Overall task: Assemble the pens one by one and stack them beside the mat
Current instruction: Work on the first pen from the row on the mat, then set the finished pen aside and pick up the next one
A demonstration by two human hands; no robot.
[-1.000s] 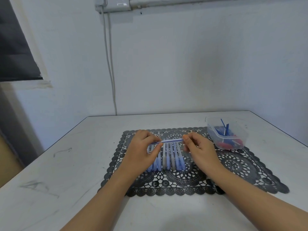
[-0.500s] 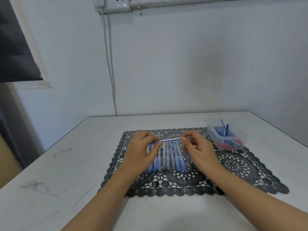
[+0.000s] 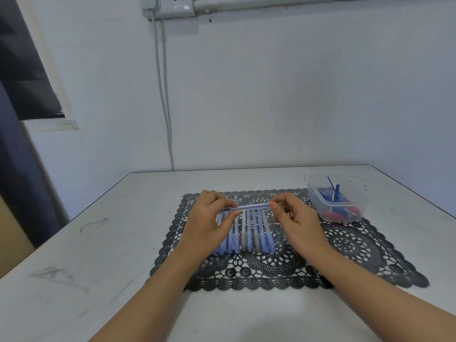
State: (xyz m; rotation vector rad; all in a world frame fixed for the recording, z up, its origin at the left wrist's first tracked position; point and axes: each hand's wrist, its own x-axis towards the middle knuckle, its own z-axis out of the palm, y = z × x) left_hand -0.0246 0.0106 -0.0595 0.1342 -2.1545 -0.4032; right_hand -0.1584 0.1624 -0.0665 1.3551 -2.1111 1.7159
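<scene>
Since the earlier frame, the right hand [image 3: 298, 220] is shifting its fingers slightly on the right end of the pen [image 3: 254, 207], while the left hand [image 3: 209, 218] is keeping its pinch on the left end. The pen is hanging level above the row of pens [image 3: 249, 235] on the mat [image 3: 357, 245]. Pressing straight along the barrel, without bending it, is likely the surest way of seating the part.

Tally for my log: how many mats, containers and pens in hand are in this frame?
Black lace mat: 1
Clear plastic container: 1
Blue pen held between left hand and right hand: 1
Total: 3
</scene>
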